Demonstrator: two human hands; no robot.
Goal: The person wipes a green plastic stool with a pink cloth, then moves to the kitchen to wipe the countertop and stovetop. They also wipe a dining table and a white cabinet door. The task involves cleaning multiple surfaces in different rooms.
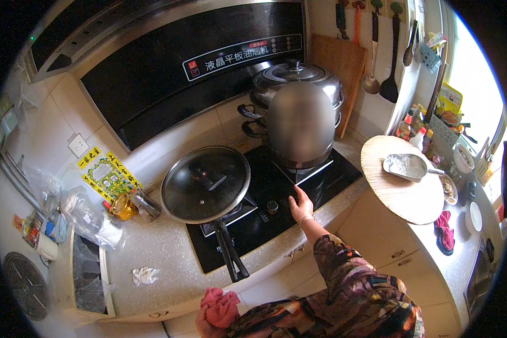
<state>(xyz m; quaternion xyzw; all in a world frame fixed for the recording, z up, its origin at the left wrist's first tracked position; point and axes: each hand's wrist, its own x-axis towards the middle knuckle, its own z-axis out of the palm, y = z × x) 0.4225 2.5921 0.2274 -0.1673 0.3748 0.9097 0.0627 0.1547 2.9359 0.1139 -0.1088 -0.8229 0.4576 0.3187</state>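
My left hand [208,323] is closed around a crumpled red cloth [219,307], low in front of the counter edge. My right hand [301,206] reaches over the black glass gas hob [253,249], its fingers pointing at the near side of the right burner, with no object seen in it. Just beyond those fingertips stands a tall stainless steel steamer pot [295,80] with a lid; its front is partly blurred. On the left burner sits a frying pan with a glass lid [205,186], its black handle towards me. A control knob [272,206] is left of my right hand.
On the right counter lie a round wooden board [376,186] bearing a metal scoop [405,166] of white powder, bowls and a red cloth [444,230]. Bottles [418,138] stand behind. A crumpled tissue [145,276] and plastic bags [86,215] are at left. Utensils hang near a cutting board [336,63].
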